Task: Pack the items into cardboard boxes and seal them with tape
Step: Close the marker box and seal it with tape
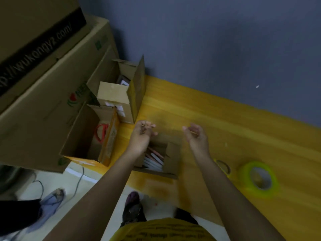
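A small open cardboard box point(171, 154) stands on the yellow table point(243, 136), filled with flat white and pink packets point(154, 160). My left hand point(143, 132) hovers just above the box's far left corner, fingers curled, pinching a thin yellowish strip point(149, 126). My right hand point(195, 134) hovers over the box's right side, palm up, with a similar thin strip point(192, 132) between its curled fingers. What the strip is cannot be made out. A green-yellow tape roll point(258, 178) lies flat on the table to the right.
A smaller tape roll point(224, 166) peeks out behind my right forearm. Left of the box stand an open box holding a red cable point(100, 133) and another open box point(119, 101). Large cartons point(43, 84) are stacked far left. Someone's shoe point(52, 199) is on the floor.
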`<state>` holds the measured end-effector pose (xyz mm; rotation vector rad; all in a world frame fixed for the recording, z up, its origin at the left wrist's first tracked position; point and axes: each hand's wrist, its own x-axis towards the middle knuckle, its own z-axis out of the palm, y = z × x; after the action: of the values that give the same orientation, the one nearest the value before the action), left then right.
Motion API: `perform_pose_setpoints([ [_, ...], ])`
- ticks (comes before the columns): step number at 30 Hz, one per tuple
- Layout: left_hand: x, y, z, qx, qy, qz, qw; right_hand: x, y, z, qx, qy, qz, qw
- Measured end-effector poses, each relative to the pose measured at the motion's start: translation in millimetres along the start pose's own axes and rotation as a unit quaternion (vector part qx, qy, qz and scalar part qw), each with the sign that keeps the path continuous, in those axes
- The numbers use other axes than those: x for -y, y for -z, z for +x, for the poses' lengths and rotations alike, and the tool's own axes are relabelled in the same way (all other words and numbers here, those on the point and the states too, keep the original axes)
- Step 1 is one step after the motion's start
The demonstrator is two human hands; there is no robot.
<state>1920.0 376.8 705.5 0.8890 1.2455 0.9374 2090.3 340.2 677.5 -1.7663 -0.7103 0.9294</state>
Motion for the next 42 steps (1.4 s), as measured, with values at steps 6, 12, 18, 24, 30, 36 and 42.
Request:
perform_pose_setpoints([
  [6,-6.9,53.4,16.4,0.047,0.043,0.053,0.997,1.0,-73.8,-26.7,-0.016,-0.076,0.035,0.996],
  [12,-1.8,91.8,26.6,0.135,0.054,0.182,0.972,-7.1,-85.1,-61.6,-0.1,0.041,0.011,0.994],
  [18,5.7,99.2,32.4,0.183,0.121,0.265,0.939,-4.9,-73.6,-78.2,-0.135,0.082,-0.022,0.987],
  [24,0.4,74.4,37.4,0.149,0.113,0.189,0.964,19.5,-47.2,-73.6,-0.069,0.119,-0.09,0.986],
  [30,2.5,75.0,39.7,0.172,0.177,0.069,0.967,30.3,-41.1,-72.5,-0.025,0.121,-0.1,0.987],
  [36,9.5,96.9,30.7,0.15,0.146,0.07,0.975,19.8,-46.2,-66.9,-0.016,0.083,-0.101,0.991],
  [42,32.1,114.8,31.3,0.091,0.111,0.16,0.977,-10.3,-63.7,-67.8,0.024,-0.019,-0.133,0.991],
])
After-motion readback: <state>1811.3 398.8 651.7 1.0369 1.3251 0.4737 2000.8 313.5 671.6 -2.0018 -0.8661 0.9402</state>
